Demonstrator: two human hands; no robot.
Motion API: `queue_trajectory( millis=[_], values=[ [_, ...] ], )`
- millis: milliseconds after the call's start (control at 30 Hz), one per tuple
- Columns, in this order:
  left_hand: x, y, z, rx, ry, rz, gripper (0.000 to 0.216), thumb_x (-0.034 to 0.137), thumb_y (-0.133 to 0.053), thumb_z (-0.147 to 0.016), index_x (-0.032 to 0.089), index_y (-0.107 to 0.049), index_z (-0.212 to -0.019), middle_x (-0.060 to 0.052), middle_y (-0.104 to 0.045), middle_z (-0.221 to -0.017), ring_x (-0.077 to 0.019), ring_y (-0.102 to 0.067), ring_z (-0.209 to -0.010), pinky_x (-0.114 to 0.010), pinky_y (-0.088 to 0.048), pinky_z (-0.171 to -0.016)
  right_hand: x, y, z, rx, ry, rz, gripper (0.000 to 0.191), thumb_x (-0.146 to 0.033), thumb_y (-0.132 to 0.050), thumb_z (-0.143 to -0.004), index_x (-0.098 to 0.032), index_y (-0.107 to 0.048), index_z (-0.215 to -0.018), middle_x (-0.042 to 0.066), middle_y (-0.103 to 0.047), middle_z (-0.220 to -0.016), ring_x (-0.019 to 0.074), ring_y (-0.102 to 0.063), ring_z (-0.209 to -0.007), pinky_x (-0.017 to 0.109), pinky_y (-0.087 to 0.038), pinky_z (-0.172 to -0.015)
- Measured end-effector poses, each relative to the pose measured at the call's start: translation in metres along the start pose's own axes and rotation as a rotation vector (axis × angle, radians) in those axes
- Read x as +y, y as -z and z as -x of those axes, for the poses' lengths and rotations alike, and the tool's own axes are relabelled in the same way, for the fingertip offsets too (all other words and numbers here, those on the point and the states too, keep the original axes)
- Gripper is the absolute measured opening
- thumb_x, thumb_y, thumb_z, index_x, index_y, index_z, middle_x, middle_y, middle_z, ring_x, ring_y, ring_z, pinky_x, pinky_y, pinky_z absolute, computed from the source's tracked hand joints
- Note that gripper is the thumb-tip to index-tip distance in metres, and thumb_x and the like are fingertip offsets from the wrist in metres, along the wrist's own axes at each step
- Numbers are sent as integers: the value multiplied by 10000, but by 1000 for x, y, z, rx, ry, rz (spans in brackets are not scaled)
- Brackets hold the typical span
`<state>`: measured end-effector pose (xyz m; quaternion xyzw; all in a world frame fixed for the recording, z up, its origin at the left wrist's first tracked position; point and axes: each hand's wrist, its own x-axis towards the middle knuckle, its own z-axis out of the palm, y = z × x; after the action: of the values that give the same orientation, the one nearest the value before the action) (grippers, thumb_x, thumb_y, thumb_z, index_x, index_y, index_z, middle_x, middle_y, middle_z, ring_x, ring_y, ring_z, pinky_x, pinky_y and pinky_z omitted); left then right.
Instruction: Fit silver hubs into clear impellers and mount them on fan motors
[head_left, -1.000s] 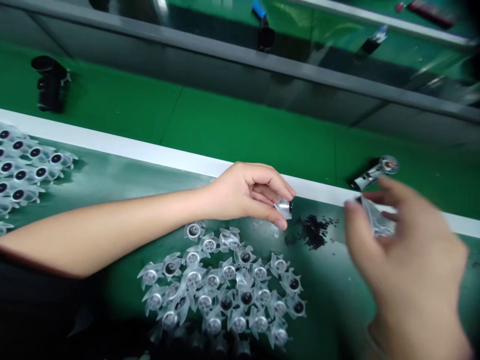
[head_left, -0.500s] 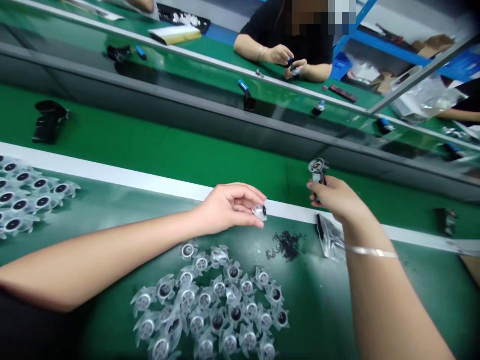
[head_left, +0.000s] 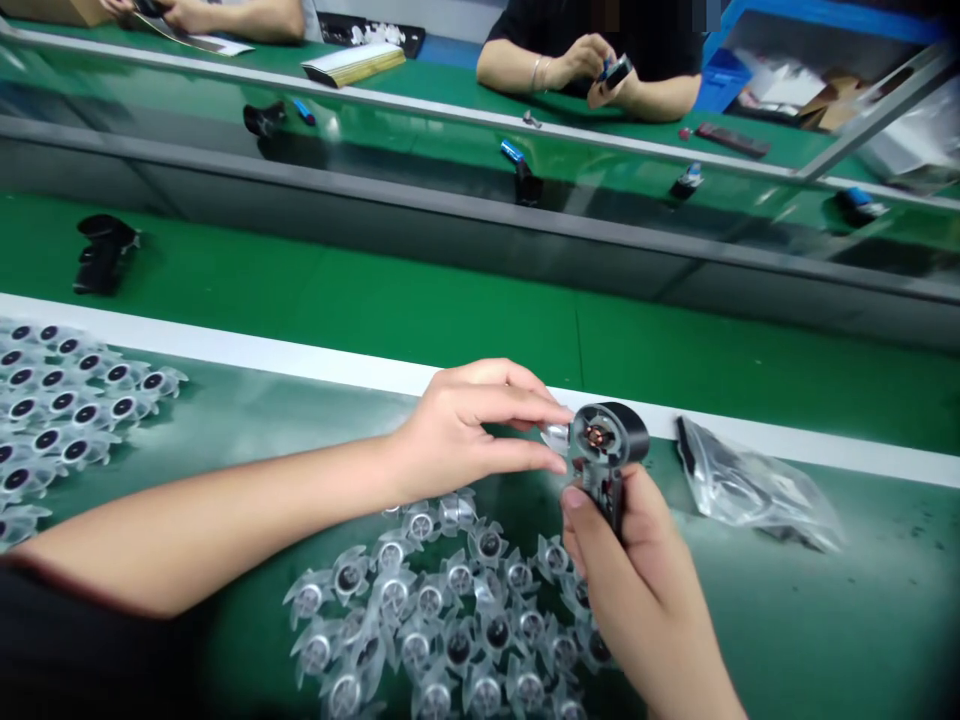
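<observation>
Left hand [head_left: 491,430] pinches a translucent fan impeller [head_left: 556,438] beside the fan housing [head_left: 616,447] gripped by the right hand [head_left: 637,565], near the far edge of the counter [head_left: 889,615], contact unconfirmable from this angle; step judged as offering-up, next move calling for alignment with the motor windings [head_left: 598,436].

Black left sleeve [head_left: 82,650], near left; left forearm [head_left: 285,525] bare; left hand [head_left: 480,430] bare; right hand [head_left: 630,560], right wrist [head_left: 679,640] bare.
</observation>
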<state>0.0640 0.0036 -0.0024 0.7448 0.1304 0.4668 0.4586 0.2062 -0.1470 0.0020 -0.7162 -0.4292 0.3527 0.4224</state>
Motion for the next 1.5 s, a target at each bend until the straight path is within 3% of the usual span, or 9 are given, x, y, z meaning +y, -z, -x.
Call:
queue_trajectory(
  millis=[200, 533, 767, 900, 1033, 1167, 1267, 1500],
  values=[
    [-2, -1, 1, 22, -72, -57, 371, 211, -921, -661, 97, -782, -986, -98, -744, -895, -127, -703, -796, -192, -633, -694, -1, -2, 3, -10, -100, 24, 198, -444, -563, -972, -273, -535, -1067, -47, -542, -623, 137, -482, -497, 244, -369, -431],
    [-6, 0, 0, -3, -184, -144, 341, 235, -906, -687, 89, -766, -962, -109, -753, -892, -136, -721, -779, -213, -633, -687, -9, -7, 4, 14, -67, 156, 205, -426, -528, -984, -254, -546, -1094, -63, -550, -585, 119, -462, -440, 236, -354, -403],
    [-7, 3, 1, -54, -214, -205, 306, 255, -884, -732, 148, -762, -991, -83, -773, -923, -148, -760, -838, -228, -643, -801, -6, -7, 3, -11, 61, 241, 134, -352, -501, -991, -243, -513, -1068, -52, -583, -607, 132, -520, -428, 232, -380, -387],
    [-7, 3, 2, -68, -151, -203, 325, 305, -900, -710, 190, -782, -990, -57, -787, -898, -143, -753, -786, -232, -652, -748, -1, -8, 4, 20, 152, 347, 89, -333, -468, -999, -246, -468, -1018, -47, -562, -583, 148, -525, -394, 245, -360, -368],
    [-4, 1, 4, -59, 54, -86, 399, 260, -949, -622, 195, -799, -987, -41, -796, -899, -126, -742, -731, -210, -661, -708, 3, -10, 5, 70, 244, 510, 84, -326, -438, -995, -246, -420, -980, -35, -535, -557, 163, -490, -351, 257, -302, -348],
    [0, -3, 7, -20, 480, 214, 447, 185, -969, -554, 173, -804, -969, -44, -796, -900, -153, -772, -798, -239, -672, -793, 7, -12, 5, 146, 339, 722, 73, -293, -420, -994, -238, -399, -952, -32, -491, -545, 170, -487, -354, 251, -237, -366],
    [-2, -6, 6, 10, 751, 434, 474, 122, -961, -511, 156, -792, -953, -44, -793, -864, -161, -776, -781, -245, -670, -769, 9, -12, 5, 191, 406, 887, 79, -266, -409, -988, -196, -445, -997, -16, -489, -547, 178, -498, -356, 251, -229, -369],
    [-9, -3, -1, -22, 1040, 693, 476, 80, -973, -446, 120, -775, -877, -68, -796, -827, -131, -756, -709, -211, -644, -672, 7, -12, 6, 220, 513, 976, 153, -222, -419, -980, -125, -497, -1069, 29, -545, -562, 193, -525, -365, 271, -264, -367]
  ],
)
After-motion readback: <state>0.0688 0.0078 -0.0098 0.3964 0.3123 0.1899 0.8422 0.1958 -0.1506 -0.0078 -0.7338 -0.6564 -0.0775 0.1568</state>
